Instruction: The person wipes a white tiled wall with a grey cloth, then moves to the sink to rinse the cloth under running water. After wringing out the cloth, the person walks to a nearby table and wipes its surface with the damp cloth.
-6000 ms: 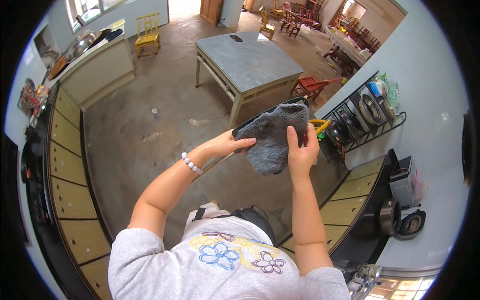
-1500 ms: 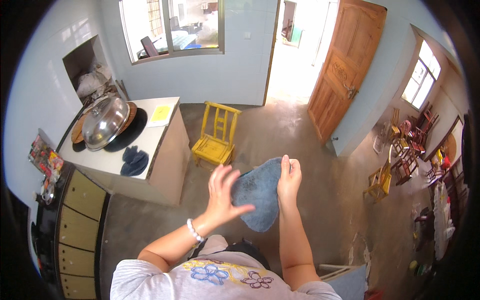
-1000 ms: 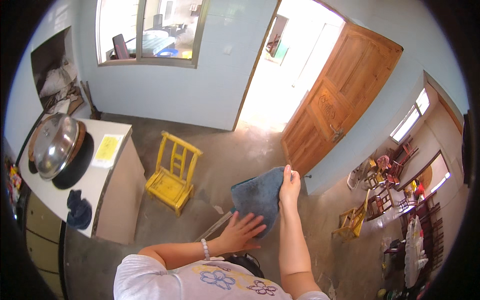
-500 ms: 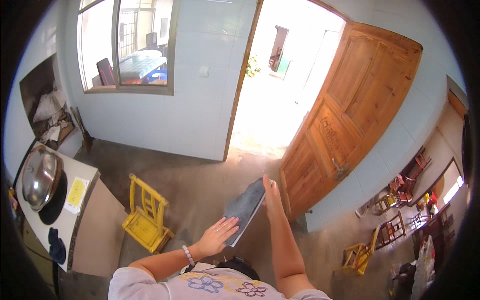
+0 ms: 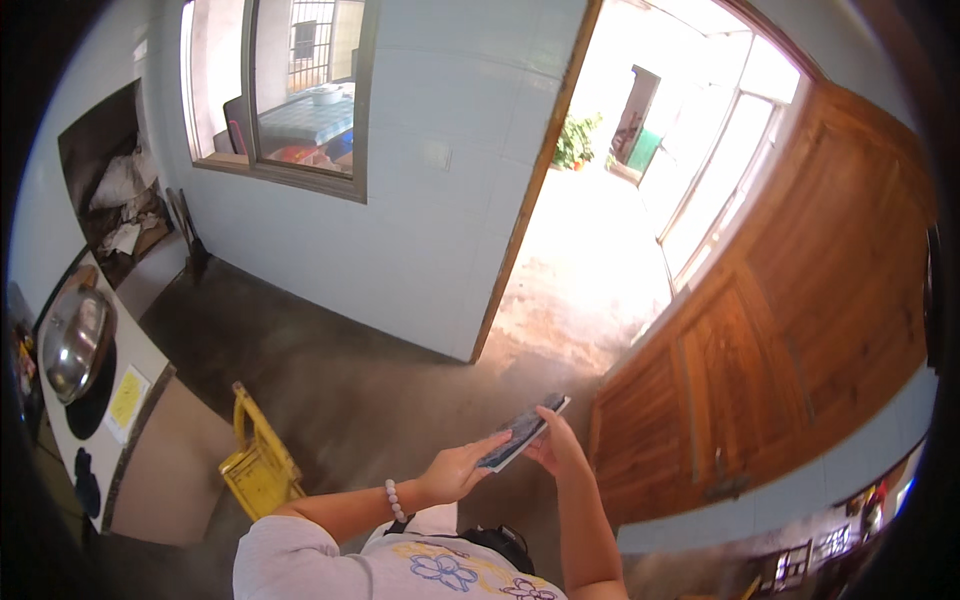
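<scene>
Both hands are at a flat, dark blue-grey, book-like slab (image 5: pixel 524 432) with a pale edge, held out ahead of my waist. Its exact kind I cannot make out. My left hand (image 5: pixel 462 471) grips the near left end, with a beaded bracelet on that wrist. At the far right end my right hand (image 5: pixel 557 442) is closed round the edge, thumb on top and fingers underneath. The slab is tilted, its long side running from near left to far right.
A wooden door (image 5: pixel 760 340) stands open on the right beside a bright doorway. Left of me is a low yellow chair (image 5: pixel 262 465). Beyond it a counter (image 5: pixel 150 400) carries a domed metal lid (image 5: pixel 76 345), a yellow-and-white paper (image 5: pixel 126 403) and a dark cloth (image 5: pixel 87 482).
The view has shifted closer to the doorway, and the door fills more of the right side. The slab has turned flatter, and my right hand has moved from its edge to grip round it.
</scene>
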Motion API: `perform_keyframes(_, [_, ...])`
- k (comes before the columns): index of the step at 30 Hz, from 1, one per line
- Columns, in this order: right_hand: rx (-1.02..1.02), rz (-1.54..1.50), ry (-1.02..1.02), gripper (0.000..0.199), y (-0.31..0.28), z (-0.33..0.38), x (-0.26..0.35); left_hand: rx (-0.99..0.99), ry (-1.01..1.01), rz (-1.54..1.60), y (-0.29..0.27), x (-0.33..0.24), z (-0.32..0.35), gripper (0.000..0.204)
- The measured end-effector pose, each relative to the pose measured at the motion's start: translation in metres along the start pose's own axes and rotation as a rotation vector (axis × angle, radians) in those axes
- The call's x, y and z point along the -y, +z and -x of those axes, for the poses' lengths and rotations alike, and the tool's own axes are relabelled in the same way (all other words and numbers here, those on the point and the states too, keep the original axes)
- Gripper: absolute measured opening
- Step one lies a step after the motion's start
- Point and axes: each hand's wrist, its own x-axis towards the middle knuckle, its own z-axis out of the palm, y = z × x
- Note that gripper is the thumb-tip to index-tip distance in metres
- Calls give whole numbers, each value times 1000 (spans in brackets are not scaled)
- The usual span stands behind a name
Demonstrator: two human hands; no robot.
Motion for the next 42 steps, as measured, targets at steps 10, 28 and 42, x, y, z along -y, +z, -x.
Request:
perform_keyframes(10, [162,-239,82,25,-56,-178,150,136,147,115,-56,115,-223,77])
perform_keyframes(28, [284,-133,-202,47,-199,-425,500,-1209,-399,-514,-288,441,-568,70])
perform_keyframes(42, [180,-91,-105,44,-243,-602,649,-1459,-345,-360,-298,534,-559,52])
